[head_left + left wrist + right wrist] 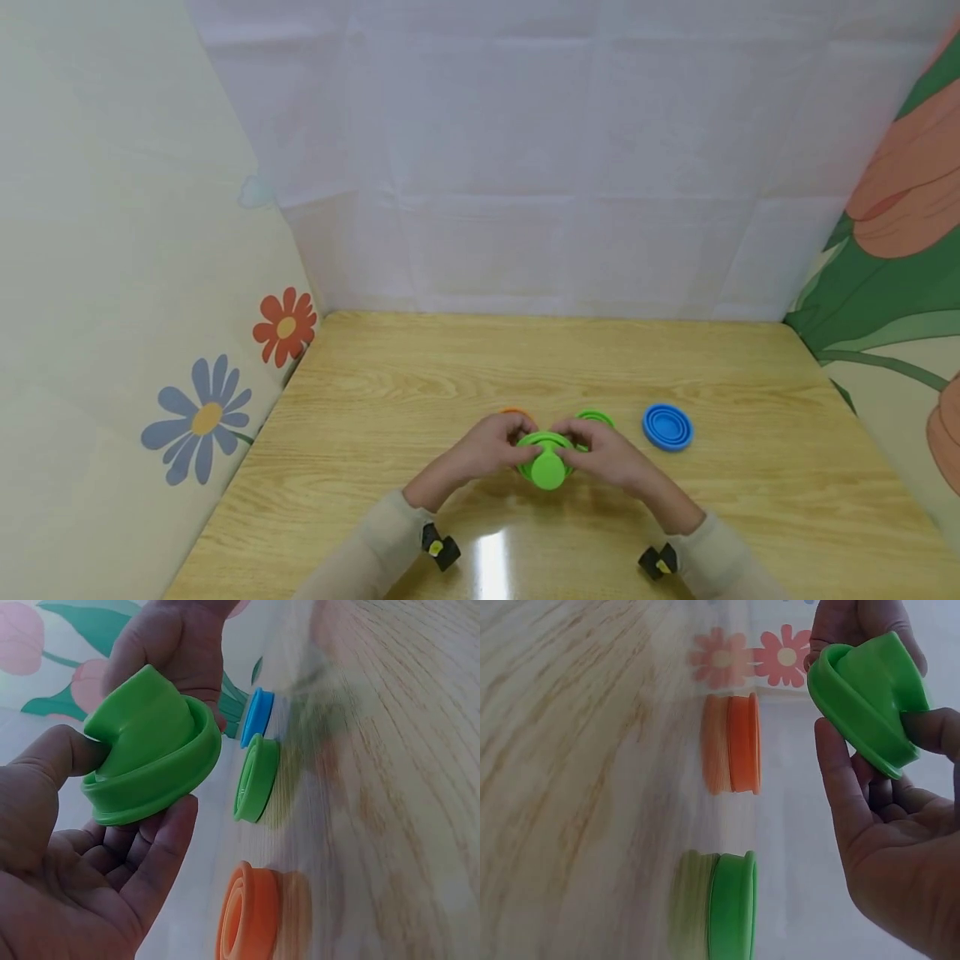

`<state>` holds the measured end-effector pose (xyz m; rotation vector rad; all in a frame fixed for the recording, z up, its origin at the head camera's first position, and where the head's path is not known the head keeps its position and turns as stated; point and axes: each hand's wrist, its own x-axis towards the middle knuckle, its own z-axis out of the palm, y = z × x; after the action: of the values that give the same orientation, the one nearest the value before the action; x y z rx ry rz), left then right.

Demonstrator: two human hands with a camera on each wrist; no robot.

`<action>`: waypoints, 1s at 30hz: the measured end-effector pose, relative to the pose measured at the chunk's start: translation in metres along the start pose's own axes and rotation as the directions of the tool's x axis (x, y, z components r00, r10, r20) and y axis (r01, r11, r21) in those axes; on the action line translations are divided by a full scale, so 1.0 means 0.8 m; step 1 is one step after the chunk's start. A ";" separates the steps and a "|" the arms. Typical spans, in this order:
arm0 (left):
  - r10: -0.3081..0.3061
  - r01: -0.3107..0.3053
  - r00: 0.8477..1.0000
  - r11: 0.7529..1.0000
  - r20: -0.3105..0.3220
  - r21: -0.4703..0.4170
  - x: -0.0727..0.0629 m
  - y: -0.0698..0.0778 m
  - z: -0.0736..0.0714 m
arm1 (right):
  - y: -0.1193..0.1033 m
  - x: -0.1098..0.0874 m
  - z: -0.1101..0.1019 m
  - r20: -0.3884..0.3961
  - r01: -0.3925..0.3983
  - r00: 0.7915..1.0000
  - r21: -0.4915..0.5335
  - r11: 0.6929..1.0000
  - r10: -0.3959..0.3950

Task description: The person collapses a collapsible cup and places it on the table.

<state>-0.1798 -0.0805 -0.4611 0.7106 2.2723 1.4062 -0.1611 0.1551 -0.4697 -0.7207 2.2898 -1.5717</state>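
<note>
A soft green collapsible cup [548, 472] is lifted above the table between both hands. Its inner rings are partly pushed out and bent askew inside the thicker outer rim, as the left wrist view of the cup [146, 750] shows. My left hand [492, 446] grips one side, thumb pressing the inner wall and fingers under the rim. From the other side my right hand [611, 454] pinches it, its thumb likewise on the wall in the right wrist view. Behind the hands, a flattened orange cup [247, 915] and another flattened green cup [256, 780] lie on the table.
A flattened blue cup [667, 427] lies on the wooden table [420, 358] to the right of the hands. A white cloth [465, 167] hangs behind the table, with flower-patterned sheets at both sides. Small black devices sit at both wrists.
</note>
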 end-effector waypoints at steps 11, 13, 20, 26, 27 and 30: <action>0.054 -0.046 0.998 0.987 -0.042 0.155 -0.001 0.005 0.000 | 0.003 0.002 0.006 -0.047 0.061 0.997 -0.153 0.986 -0.068; 0.060 -0.051 0.997 0.986 -0.052 0.159 -0.002 0.005 -0.001 | 0.003 0.002 0.006 -0.051 0.070 0.996 -0.156 0.985 -0.079; 0.025 -0.024 0.999 0.999 -0.044 0.027 -0.004 0.000 -0.001 | 0.002 0.001 0.004 -0.087 0.117 0.986 -0.225 0.967 -0.139; 0.011 -0.012 1.000 0.996 -0.005 -0.086 -0.004 0.001 -0.004 | 0.000 0.000 0.003 -0.142 0.128 0.975 -0.261 0.957 -0.169; 0.015 -0.016 1.000 0.995 -0.005 -0.096 -0.004 0.000 -0.004 | -0.001 0.000 0.003 -0.151 0.122 0.975 -0.258 0.958 -0.165; 0.016 -0.019 1.000 0.992 -0.025 -0.123 -0.004 0.001 -0.005 | -0.001 0.000 0.003 -0.173 0.096 0.976 -0.217 0.971 -0.135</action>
<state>-0.1793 -0.0847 -0.4585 0.6799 2.1797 1.5551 -0.1598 0.1531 -0.4696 -0.8009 2.6231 -1.5217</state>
